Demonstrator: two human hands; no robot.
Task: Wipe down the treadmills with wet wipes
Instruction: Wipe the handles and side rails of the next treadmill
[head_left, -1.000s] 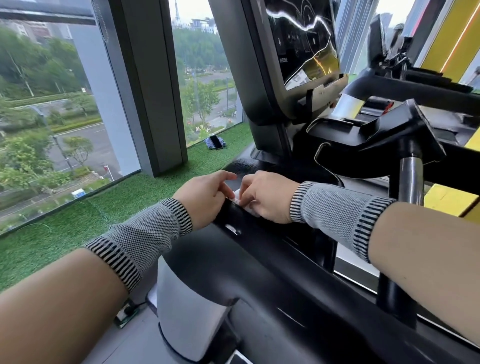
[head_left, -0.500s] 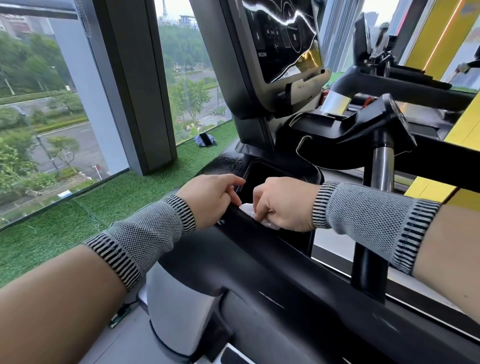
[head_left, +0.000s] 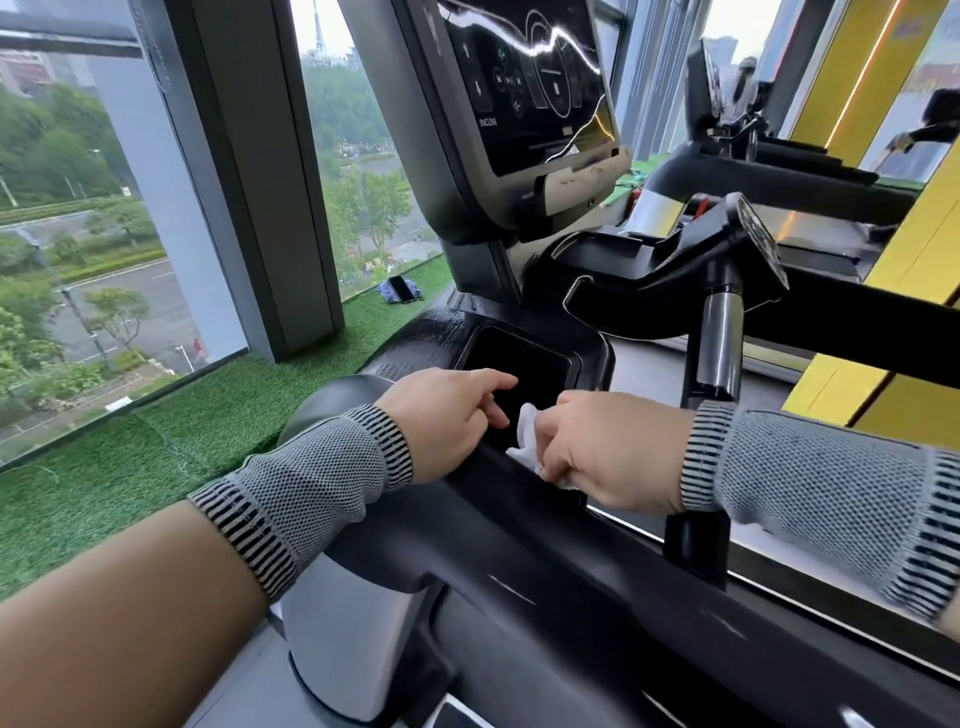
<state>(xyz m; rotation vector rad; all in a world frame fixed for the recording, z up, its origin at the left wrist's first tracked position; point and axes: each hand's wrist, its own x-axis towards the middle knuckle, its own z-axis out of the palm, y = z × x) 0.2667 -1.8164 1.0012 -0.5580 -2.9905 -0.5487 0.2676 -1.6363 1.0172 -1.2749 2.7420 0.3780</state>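
A black treadmill fills the view, its side rail (head_left: 519, 545) running from the bottom right up to a square recessed tray (head_left: 514, 358) below the console screen (head_left: 530, 88). My right hand (head_left: 608, 452) grips a crumpled white wet wipe (head_left: 525, 441) at the near rim of that tray. My left hand (head_left: 441, 415) rests on the rail just left of the wipe, index finger pointing over the tray, the other fingers curled under. Both wrists wear grey knit sleeves.
A black handlebar (head_left: 654, 280) on a chrome post (head_left: 719, 338) stands right of the tray. A phone on blue cloth (head_left: 401, 289) lies on the green artificial turf (head_left: 156, 441) by the window. More treadmills (head_left: 779, 150) and yellow panels (head_left: 857, 395) are at the right.
Both hands have slid forward along the rail to the tray's rim. The wipe now shows more, bunched at my right hand's fingertips. The view has shifted forward with them.
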